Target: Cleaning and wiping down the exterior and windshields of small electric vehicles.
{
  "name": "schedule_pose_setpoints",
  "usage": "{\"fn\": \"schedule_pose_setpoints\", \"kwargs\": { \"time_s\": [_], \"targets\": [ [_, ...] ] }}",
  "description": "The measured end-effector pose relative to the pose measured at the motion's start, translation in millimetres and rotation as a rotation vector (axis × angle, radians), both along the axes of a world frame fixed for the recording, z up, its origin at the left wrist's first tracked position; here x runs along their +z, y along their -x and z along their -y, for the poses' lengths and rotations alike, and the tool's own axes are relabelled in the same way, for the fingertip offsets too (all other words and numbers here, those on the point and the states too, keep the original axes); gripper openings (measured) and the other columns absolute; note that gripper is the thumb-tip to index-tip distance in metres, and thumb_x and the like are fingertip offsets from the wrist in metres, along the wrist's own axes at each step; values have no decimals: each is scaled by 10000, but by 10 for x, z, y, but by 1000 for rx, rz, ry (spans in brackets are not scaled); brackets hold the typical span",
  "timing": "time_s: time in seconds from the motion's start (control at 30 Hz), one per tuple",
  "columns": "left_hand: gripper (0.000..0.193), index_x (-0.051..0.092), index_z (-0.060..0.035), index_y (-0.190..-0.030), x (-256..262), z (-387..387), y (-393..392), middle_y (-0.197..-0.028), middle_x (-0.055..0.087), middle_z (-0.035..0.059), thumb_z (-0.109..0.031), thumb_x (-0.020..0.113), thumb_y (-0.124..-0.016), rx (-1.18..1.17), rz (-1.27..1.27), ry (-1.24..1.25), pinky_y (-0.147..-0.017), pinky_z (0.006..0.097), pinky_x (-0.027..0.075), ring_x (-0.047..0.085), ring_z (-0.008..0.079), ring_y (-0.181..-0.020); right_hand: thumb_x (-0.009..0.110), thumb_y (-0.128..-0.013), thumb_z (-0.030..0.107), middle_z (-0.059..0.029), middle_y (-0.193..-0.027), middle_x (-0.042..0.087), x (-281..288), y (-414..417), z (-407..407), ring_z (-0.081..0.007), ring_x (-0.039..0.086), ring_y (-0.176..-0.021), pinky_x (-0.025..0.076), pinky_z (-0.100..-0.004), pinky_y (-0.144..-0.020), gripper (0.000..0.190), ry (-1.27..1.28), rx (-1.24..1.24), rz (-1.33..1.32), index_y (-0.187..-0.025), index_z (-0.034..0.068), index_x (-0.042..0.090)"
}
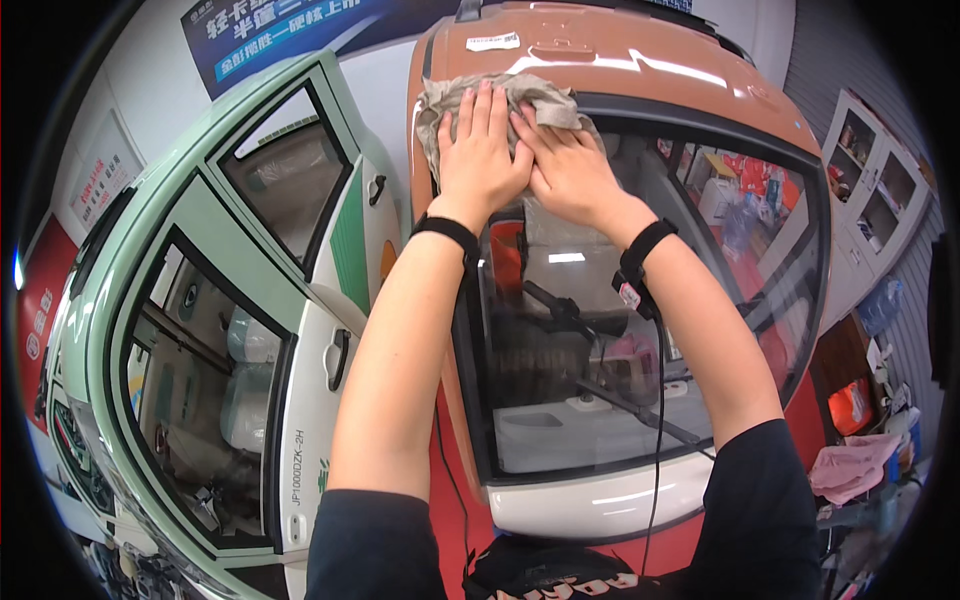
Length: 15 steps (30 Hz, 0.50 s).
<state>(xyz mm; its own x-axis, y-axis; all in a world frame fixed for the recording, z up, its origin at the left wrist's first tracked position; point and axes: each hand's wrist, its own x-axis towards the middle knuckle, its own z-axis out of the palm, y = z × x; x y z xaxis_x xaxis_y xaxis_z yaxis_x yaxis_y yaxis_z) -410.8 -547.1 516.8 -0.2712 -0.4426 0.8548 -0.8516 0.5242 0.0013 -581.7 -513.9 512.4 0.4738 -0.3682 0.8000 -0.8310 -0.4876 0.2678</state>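
A crumpled grey-beige cloth lies against the upper corner of an orange vehicle cab, where the roof edge meets the windshield. Both my hands press flat on it, side by side, with the thumbs nearly touching. My left hand has its fingers stretched upward over the cloth. Slightly lower, my right hand slants up and to the left, its fingertips partly hidden by a fold. Through the glass below, a steering wheel and a plastic-wrapped seat show. A wiper arm crosses the lower windshield.
A green and white vehicle stands close on the left, its door handle facing me. Black cables hang from both wrist straps. At right are a white cabinet, a pink cloth and an orange bag.
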Motion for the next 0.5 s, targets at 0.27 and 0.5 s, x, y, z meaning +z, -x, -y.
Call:
{"fn": "schedule_pose_setpoints", "kwargs": {
  "time_s": [0.27,0.5],
  "targets": [
    [776,390,-38,-1550,-128,154,12,-1627,361,181,-436,513,-895,27,-59,139,-1229,577,180,307,345,-1519,522,-935,248,-126,-1553,483,-119,-90,97,-268,475,-1410,331,-447,-1182,599,31,-47,29,-1513,98,471],
    [730,420,39,-1512,-342,-393,-15,-1576,402,250,-350,551,-907,-9,-75,102,-1216,597,202,320,413,-1491,484,-979,233,-149,-1617,384,-373,-125,-303,-317,404,-1456,281,-476,-1205,618,-48,-87,15,-1576,124,369]
  ]
}}
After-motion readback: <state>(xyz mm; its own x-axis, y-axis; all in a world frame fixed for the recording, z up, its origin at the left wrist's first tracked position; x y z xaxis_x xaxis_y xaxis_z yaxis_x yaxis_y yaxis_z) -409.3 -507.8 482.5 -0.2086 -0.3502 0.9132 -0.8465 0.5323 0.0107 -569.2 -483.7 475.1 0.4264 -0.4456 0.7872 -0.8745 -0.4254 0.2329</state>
